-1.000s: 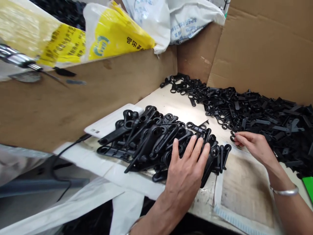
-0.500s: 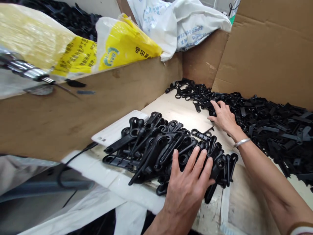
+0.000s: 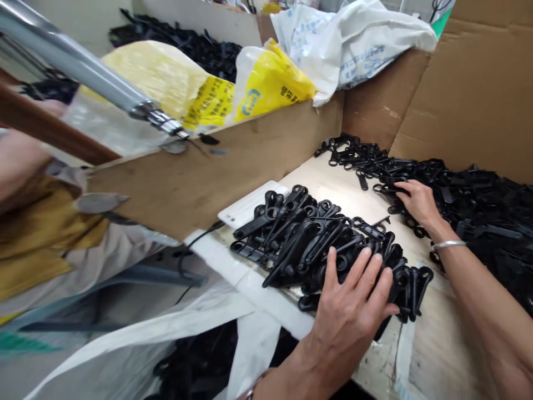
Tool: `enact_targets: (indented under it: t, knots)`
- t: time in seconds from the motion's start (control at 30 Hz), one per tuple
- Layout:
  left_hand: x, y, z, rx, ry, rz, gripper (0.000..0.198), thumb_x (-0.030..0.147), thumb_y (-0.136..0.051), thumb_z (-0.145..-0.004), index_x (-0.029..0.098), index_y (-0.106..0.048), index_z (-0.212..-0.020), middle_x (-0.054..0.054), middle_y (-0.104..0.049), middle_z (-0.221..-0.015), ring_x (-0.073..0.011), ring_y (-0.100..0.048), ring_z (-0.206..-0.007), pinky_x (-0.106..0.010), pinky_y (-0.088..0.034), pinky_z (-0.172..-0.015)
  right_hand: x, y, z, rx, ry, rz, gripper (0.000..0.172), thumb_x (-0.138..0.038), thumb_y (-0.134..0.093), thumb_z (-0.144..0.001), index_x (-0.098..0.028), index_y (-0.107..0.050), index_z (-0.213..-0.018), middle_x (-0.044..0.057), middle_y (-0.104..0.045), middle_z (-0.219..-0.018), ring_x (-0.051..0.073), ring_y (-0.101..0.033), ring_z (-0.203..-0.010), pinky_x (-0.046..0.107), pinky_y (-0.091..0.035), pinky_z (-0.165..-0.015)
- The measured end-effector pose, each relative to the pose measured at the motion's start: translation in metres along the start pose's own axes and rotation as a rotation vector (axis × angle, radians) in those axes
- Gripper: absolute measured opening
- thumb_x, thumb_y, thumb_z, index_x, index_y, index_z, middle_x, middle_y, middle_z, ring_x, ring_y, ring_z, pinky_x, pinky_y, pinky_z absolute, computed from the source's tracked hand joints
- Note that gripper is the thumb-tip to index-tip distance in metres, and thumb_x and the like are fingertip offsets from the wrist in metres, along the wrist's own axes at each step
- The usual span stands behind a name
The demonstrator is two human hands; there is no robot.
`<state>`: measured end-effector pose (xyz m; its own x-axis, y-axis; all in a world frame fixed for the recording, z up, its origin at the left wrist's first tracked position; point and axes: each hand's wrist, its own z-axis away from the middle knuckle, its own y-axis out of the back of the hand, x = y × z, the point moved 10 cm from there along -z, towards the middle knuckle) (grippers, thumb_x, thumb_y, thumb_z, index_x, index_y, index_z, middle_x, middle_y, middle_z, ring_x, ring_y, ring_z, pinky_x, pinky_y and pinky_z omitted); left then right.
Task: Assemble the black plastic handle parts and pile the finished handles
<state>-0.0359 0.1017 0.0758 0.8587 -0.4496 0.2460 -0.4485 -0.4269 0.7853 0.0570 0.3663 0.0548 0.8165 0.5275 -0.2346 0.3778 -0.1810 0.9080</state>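
Observation:
A heap of black plastic lever-like parts with ringed ends [image 3: 300, 233] lies in front of me, overlapping each other. My left hand [image 3: 353, 300] rests flat on the near right side of this heap, fingers spread. Farther right, my right hand [image 3: 418, 203], with a silvery bangle at the wrist, is at the edge of a larger pile of similar black parts [image 3: 478, 194]. Its thumb and fingers close around a black ring-ended part [image 3: 385, 189] there; the exact grip is partly hidden among the pile.
A white flat device with a cable [image 3: 254, 205] sits behind the heap. Cardboard walls [image 3: 478, 83] bound the surface. A metal rod-shaped tool [image 3: 116, 89] hangs at upper left, near yellow and white plastic bags [image 3: 275, 83]. Another person's arm [image 3: 25, 161] shows at far left.
My right hand has gone from open fingers over the far pile to closing on a black part. My left hand stays on the heap. The view has swung left.

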Motion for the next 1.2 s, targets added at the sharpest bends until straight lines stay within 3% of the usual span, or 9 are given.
enact_targets:
  t: [0.13,0.3,0.5,0.6,0.67,0.83,0.97,1.07,1.2]
  knots:
    - [0.001,0.004,0.004,0.04,-0.002,-0.025,0.031,0.028,-0.054,-0.096,0.013,-0.061,-0.122,-0.014,-0.064,-0.131,-0.0282,-0.054,-0.13,-0.064,-0.013,-0.119,0.018,0.052,0.033,0.089,-0.069,-0.105,0.031,-0.025,-0.064,-0.083,-0.019,-0.073,-0.111,0.008,-0.073,-0.107,0.025,-0.068,-0.1,0.04,-0.05,-0.094]
    - [0.012,0.014,0.01,0.152,-0.073,-0.009,0.026,0.02,-0.057,-0.094,0.01,-0.063,-0.117,-0.016,-0.067,-0.127,-0.0298,-0.056,-0.128,-0.061,-0.019,-0.119,0.039,0.106,0.137,0.159,-0.203,-0.318,0.029,-0.033,-0.069,-0.081,-0.024,-0.075,-0.108,0.005,-0.074,-0.106,0.024,-0.069,-0.099,0.039,-0.052,-0.093]
    - [0.056,0.009,0.014,0.186,-0.298,0.143,0.023,0.008,-0.06,-0.09,0.006,-0.063,-0.112,-0.017,-0.07,-0.119,-0.0289,-0.053,-0.131,-0.054,-0.029,-0.118,0.043,0.097,0.255,0.175,-0.349,-0.219,0.029,-0.036,-0.064,-0.086,-0.024,-0.074,-0.111,0.007,-0.072,-0.11,0.024,-0.067,-0.103,0.039,-0.053,-0.093]
    - [0.076,-0.006,0.016,0.108,-0.419,0.261,0.027,0.003,-0.056,-0.089,0.005,-0.061,-0.115,-0.017,-0.07,-0.121,-0.0282,-0.05,-0.134,-0.048,-0.042,-0.113,0.043,0.087,0.273,0.132,-0.39,-0.269,0.031,-0.036,-0.061,-0.088,-0.024,-0.072,-0.114,0.008,-0.07,-0.118,0.025,-0.063,-0.113,0.043,-0.049,-0.1]
    - [0.08,-0.014,0.017,0.057,-0.437,0.346,0.029,0.0,-0.053,-0.088,0.006,-0.061,-0.115,-0.017,-0.07,-0.119,-0.0271,-0.052,-0.132,-0.044,-0.049,-0.108,0.048,0.099,0.28,0.209,-0.427,-0.321,0.029,-0.037,-0.061,-0.087,-0.024,-0.075,-0.109,0.008,-0.072,-0.115,0.025,-0.063,-0.113,0.046,-0.047,-0.103]
    - [0.082,-0.021,0.014,0.008,-0.376,0.43,0.028,0.001,-0.05,-0.089,0.008,-0.06,-0.115,-0.018,-0.071,-0.117,-0.025,-0.059,-0.125,-0.036,-0.056,-0.099,0.06,0.138,0.318,0.426,-0.628,-0.482,0.024,-0.036,-0.067,-0.085,-0.023,-0.076,-0.103,0.004,-0.076,-0.088,0.018,-0.07,-0.074,0.037,-0.059,-0.079]
    - [0.103,-0.015,0.011,0.065,-0.458,0.39,0.029,0.018,-0.06,-0.091,0.006,-0.058,-0.117,-0.019,-0.07,-0.12,-0.0279,-0.057,-0.127,-0.042,-0.052,-0.104,0.019,0.12,0.324,0.132,-0.527,-0.688,0.018,-0.034,-0.068,-0.085,-0.022,-0.078,-0.095,0.004,-0.075,-0.081,0.015,-0.069,-0.066,0.029,-0.059,-0.066]
    - [0.13,-0.027,0.015,-0.006,-0.613,0.333,0.032,0.016,-0.053,-0.094,0.002,-0.055,-0.122,-0.019,-0.068,-0.123,-0.0283,-0.062,-0.12,-0.043,-0.053,-0.1,-0.008,0.098,0.328,-0.065,-0.542,-0.905,0.026,-0.039,-0.065,-0.088,-0.019,-0.077,-0.1,0.004,-0.073,-0.067,0.015,-0.068,-0.061,0.028,-0.059,-0.064]
    - [0.131,-0.046,0.012,-0.113,-0.48,0.501,0.039,0.004,-0.039,-0.093,0.006,-0.053,-0.129,-0.019,-0.07,-0.117,-0.0241,-0.071,-0.101,-0.035,-0.059,-0.081,0.007,0.091,0.326,-0.166,-0.586,-0.93,0.041,-0.048,-0.06,-0.089,-0.017,-0.073,-0.112,0.005,-0.074,-0.07,0.017,-0.068,-0.061,0.031,-0.057,-0.062]
